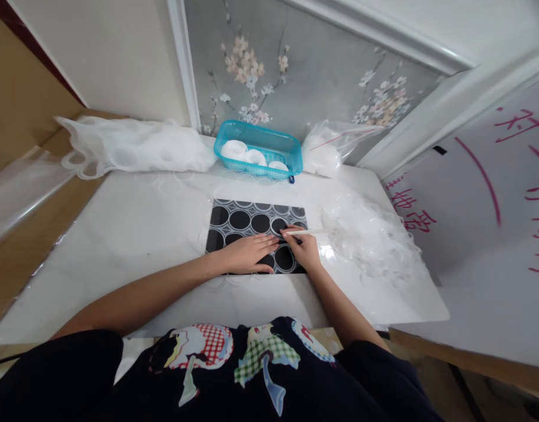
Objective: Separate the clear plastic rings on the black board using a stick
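White table [132, 225] beside flowered grey panel [322, 70], left fingers [261, 241] apart, right fingers [292, 241] tight on white stick [311, 231]

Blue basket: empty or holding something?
Holding something: a few white round pieces lie inside the blue basket, visible over its near rim.

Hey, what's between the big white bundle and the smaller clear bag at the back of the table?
In the head view, a blue basket holding white round pieces stands between the white bundle and the clear bag.

Left hand [250, 254] spread on black ring-patterned sheet [250, 221], right hand [305, 251] pinching white stick [305, 232], blue basket [271, 140] behind
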`<state>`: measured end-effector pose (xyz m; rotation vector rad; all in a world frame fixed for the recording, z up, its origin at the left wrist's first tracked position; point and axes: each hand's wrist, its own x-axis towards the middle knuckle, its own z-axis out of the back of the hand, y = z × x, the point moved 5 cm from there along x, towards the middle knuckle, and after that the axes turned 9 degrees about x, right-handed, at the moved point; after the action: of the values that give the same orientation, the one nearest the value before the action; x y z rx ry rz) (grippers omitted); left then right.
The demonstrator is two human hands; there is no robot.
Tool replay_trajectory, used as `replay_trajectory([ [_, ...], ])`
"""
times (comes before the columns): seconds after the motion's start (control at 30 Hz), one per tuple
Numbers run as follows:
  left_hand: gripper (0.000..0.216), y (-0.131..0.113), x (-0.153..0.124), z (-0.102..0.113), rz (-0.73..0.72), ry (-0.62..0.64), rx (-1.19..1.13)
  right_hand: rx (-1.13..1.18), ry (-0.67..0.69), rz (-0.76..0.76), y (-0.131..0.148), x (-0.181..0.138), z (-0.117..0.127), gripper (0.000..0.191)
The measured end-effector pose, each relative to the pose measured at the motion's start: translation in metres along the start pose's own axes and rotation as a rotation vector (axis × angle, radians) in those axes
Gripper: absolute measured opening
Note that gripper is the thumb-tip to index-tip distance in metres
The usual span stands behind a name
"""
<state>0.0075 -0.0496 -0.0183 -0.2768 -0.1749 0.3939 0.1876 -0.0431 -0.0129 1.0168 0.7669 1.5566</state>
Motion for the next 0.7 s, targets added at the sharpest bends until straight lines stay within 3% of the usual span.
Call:
replay_trajectory([
  [0.5, 0.074, -0.001, 0.000, -0.001, 0.004, 0.012, 0.028, -0.018, 0.009, -0.009, -0.002, 0.002, 0.001, 0.032],
  [0.7, 0.073, -0.001, 0.000, 0.001, 0.001, -0.004, -0.011, -0.220, 0.023, 0.130, 0.008, -0.009, -0.006, 0.028],
])
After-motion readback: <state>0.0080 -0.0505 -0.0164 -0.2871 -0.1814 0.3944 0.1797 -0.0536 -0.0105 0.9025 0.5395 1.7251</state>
